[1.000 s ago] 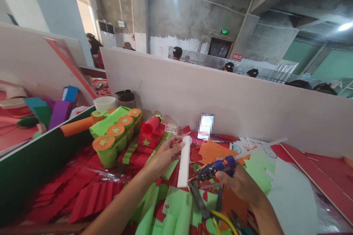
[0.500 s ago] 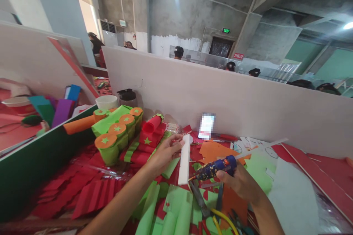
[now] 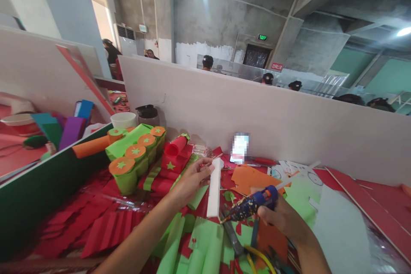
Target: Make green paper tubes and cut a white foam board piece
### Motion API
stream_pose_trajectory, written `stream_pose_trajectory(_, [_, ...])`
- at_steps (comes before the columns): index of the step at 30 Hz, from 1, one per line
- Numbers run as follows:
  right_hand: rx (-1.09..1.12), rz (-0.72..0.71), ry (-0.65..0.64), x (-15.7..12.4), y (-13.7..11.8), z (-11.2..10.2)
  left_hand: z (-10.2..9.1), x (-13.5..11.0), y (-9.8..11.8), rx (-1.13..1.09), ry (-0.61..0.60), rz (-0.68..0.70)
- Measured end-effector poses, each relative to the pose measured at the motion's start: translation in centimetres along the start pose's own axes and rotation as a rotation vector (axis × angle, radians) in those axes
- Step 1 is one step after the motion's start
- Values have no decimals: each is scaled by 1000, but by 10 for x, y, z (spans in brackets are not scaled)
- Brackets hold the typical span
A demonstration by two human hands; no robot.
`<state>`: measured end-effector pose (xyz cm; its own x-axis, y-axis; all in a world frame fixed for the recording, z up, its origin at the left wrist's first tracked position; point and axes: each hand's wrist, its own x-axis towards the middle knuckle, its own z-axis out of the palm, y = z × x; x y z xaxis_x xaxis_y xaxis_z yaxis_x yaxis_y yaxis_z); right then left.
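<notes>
Between the fingers of my left hand (image 3: 195, 180) is the upper end of a white foam strip (image 3: 214, 190), which points down toward me. My right hand (image 3: 282, 218) is closed round a blue hot glue gun (image 3: 253, 203), a clear glue stick (image 3: 290, 179) jutting from its back. The gun's nozzle is close to the strip's lower right corner; whether it touches I cannot tell. Below lie light green paper rolls (image 3: 197, 257) and pliers with yellow handles (image 3: 260, 257). Left of my left hand is a red paper piece with a green star (image 3: 171, 165).
Green paper cylinders with orange star tops (image 3: 123, 173) stand at left, by a white bowl (image 3: 123, 120) and a dark-lidded jar (image 3: 147, 115). Folded red paper (image 3: 109, 231) lies nearer. A phone (image 3: 239, 147) leans on the pale partition (image 3: 289, 128). Orange paper (image 3: 253, 180) lies ahead.
The glue gun has tilted and its nozzle has moved slightly down, near the strip's lower corner. My left hand and the foam strip have hardly moved.
</notes>
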<state>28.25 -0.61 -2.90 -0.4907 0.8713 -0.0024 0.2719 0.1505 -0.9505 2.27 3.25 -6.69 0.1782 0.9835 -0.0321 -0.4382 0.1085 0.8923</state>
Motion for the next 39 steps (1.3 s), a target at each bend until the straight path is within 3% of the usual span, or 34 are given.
stream_pose_trajectory(2, [42, -4, 17, 0, 5, -2, 1, -1, 1, 3, 7, -12])
stream_pose_trajectory(7, [88, 0, 206, 3, 16, -8, 5, -4, 5, 7, 12, -15])
stream_pose_trajectory(11, [-17, 60, 63, -1, 21, -18, 5, -4, 7, 4, 35, -4])
stream_pose_trajectory(15, [118, 15, -74, -6, 34, -24, 4, -3, 6, 15, 23, 7])
stream_pose_trajectory(18, [299, -34, 91, -3, 41, -21, 4, -3, 6, 35, 13, 14])
stream_pose_trajectory(22, [515, -142, 335, 8, 29, -12, 7, -4, 6, 46, 9, 17])
stream_pose_trajectory(26, [583, -227, 493, 19, 13, -8, 9, -2, 4, 30, 22, 52])
stream_pose_trajectory(30, [666, -263, 675, 26, 14, -7, 12, -3, 6, -8, 50, 76])
stream_pose_trajectory(33, [748, -216, 746, 30, 16, -3, 16, -7, 10, -33, 43, 83])
stream_pose_trajectory(39, [770, -111, 722, 34, 10, 15, 19, -13, 12, 41, -17, 99])
